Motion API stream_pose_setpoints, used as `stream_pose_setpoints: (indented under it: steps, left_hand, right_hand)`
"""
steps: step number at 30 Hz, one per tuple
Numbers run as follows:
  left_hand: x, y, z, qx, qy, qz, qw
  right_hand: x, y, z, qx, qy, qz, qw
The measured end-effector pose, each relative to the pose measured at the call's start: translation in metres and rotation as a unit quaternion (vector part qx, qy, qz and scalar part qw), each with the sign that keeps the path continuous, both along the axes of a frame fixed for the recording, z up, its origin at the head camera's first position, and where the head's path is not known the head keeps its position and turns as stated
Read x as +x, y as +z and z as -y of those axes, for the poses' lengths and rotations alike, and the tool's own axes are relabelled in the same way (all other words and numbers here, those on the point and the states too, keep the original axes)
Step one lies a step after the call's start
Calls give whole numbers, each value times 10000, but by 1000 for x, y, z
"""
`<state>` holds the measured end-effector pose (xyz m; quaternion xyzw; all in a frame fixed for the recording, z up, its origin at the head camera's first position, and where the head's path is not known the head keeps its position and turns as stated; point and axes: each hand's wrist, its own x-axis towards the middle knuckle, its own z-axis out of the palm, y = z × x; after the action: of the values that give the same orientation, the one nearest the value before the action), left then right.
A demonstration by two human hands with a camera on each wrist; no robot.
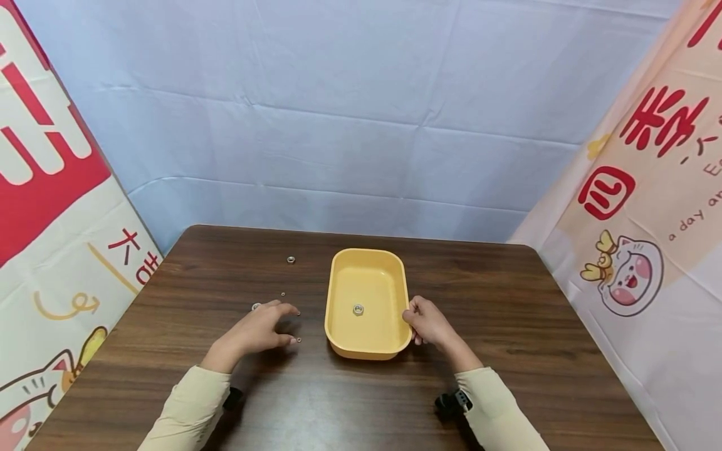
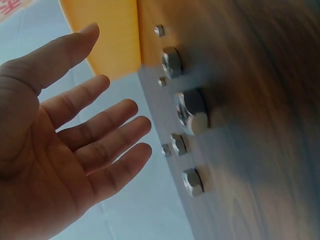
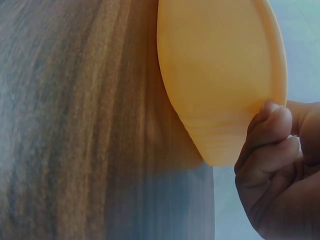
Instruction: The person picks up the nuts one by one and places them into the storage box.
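Note:
My left hand (image 1: 256,329) hovers over the table with fingers spread and relaxed, holding nothing. Around it lie several metal hex nuts of different sizes, including a large nut (image 2: 191,111), a medium nut (image 2: 171,62) and a tiny nut (image 1: 299,340) near the thumb tip. The left palm partly covers this group in the head view. My right hand (image 1: 429,321) pinches the right rim of a yellow rectangular tray (image 1: 366,354), thumb on top and fingers curled beneath. One hex nut (image 1: 358,309) lies on the tray floor.
The brown wooden table (image 1: 507,351) carries everything. Farther back sits another nut (image 1: 291,259), left of the tray's far end. A pale blue cloth (image 1: 338,125) hangs behind the table, with printed cloths (image 1: 637,250) at the sides.

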<state>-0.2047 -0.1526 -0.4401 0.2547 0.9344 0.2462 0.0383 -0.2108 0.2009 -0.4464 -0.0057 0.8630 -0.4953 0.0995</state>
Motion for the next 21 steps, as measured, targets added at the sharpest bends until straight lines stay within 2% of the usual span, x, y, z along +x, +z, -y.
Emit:
stream_pose_setpoints:
  steps: [7, 12, 15, 19, 21]
  left_hand:
    - [0, -4, 11, -173, -43, -138, 9997]
    - [0, -6, 20, -144, -159, -148, 9997]
    - [-1, -8, 26, -110, -186, 33, 9998]
    - [-2, -11, 31, -116, -27, 480, 9988]
    - [-2, -12, 32, -137, 79, 596, 9981]
  right_hand:
    - [0, -1, -1, -89, 50, 17, 9999]
    - [0, -3, -1, -162, 75, 12, 9998]
    - [-1, -3, -1, -208, 68, 13, 9998]
    - [-1, -3, -1, -254, 70, -9, 9997]
    - [-1, -4, -1, -274, 70, -6, 9996]
